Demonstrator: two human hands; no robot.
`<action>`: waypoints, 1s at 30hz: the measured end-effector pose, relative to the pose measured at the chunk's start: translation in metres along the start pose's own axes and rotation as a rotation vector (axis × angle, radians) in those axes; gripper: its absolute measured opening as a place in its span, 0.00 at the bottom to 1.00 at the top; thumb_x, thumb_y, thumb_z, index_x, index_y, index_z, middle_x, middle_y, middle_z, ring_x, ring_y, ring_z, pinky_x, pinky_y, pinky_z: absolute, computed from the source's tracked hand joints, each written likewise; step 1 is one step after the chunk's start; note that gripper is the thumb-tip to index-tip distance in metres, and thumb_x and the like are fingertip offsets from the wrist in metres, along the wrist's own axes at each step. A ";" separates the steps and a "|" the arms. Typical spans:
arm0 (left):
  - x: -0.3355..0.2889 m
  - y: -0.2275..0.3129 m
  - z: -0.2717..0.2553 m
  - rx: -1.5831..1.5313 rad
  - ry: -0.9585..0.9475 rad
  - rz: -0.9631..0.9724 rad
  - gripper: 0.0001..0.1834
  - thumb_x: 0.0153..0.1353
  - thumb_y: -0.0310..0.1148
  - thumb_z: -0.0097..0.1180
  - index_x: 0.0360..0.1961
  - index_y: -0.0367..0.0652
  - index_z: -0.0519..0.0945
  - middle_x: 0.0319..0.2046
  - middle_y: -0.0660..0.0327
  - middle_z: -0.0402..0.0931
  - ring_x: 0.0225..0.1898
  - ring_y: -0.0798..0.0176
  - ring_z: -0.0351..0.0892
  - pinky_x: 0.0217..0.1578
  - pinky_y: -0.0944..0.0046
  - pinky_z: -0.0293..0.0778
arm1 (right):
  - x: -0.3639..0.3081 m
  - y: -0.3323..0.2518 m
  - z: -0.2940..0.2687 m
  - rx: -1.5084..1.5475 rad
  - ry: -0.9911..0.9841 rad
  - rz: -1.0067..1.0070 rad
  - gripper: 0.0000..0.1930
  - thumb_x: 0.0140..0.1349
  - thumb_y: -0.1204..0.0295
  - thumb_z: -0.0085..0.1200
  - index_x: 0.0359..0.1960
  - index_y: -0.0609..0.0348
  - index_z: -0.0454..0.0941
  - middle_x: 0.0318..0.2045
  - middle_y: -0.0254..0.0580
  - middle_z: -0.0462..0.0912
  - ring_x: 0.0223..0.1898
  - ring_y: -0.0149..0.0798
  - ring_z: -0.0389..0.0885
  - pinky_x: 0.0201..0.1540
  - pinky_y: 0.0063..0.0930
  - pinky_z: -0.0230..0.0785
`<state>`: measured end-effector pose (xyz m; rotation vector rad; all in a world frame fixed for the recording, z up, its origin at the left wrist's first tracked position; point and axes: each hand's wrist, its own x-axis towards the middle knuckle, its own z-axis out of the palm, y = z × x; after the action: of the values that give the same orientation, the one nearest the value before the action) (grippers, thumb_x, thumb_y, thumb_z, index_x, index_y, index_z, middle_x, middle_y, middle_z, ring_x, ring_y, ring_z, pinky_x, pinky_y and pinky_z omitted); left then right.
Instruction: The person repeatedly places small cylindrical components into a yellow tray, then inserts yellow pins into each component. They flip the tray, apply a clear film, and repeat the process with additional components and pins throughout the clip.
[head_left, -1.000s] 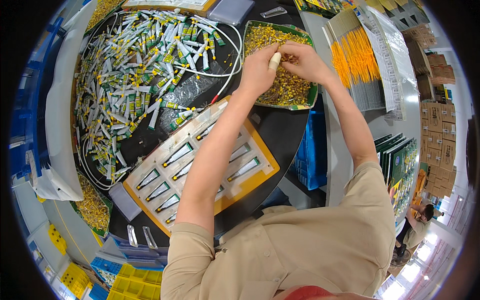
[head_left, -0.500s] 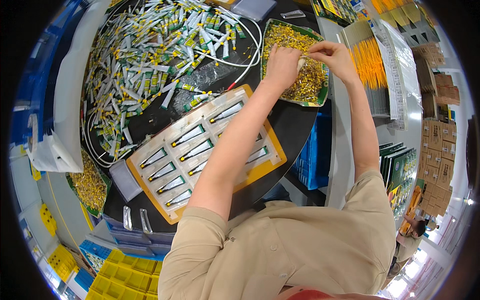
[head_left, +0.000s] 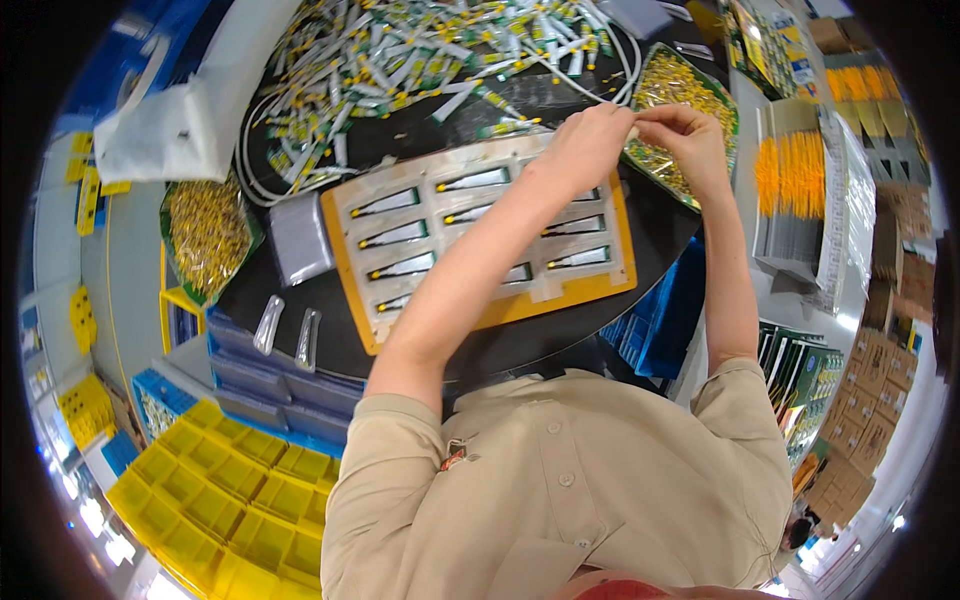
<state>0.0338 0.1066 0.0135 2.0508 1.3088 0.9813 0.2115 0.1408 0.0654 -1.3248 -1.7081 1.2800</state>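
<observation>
My left hand (head_left: 592,148) is closed in a pinch above the far right corner of an orange-edged tray (head_left: 352,258). Fingertips of my right hand (head_left: 692,145) meet it there, also pinched, over the near edge of a green-sided container of small yellow-headed pieces (head_left: 682,82). Something small and pale shows between the fingertips, too small to name. In the tray's white insert, small metal tubes with yellow caps (head_left: 395,234) lie in rows of slots; my left forearm hides several. Beyond the tray spreads a heap of similar tubes (head_left: 390,55).
A second container of yellow-headed pieces (head_left: 207,235) stands left, beside a stack of clear plastic sheets (head_left: 300,240). Two clear strips (head_left: 268,325) lie near the black table's front edge. Yellow crates (head_left: 225,500) sit lower left, a blue bin (head_left: 655,320) at right. Orange-topped cards (head_left: 790,175) stand beyond.
Both hands have moved from over the middle of the right container toward its near edge and the tray corner, still pinched together. The whole view has turned and shifted.
</observation>
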 end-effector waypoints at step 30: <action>-0.279 0.013 -0.128 0.166 0.007 -0.346 0.11 0.53 0.18 0.53 0.38 0.38 0.73 0.62 0.54 0.72 0.46 0.44 0.75 0.47 0.51 0.75 | -0.031 -0.008 0.270 -0.554 -0.001 -1.044 0.07 0.52 0.74 0.64 0.33 0.49 0.87 0.28 0.29 0.87 0.30 0.33 0.84 0.62 0.44 0.66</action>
<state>-0.1369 -0.1491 0.0174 1.8486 1.7260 0.7458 -0.0216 0.0261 -0.0157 -0.4603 -2.3420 0.2091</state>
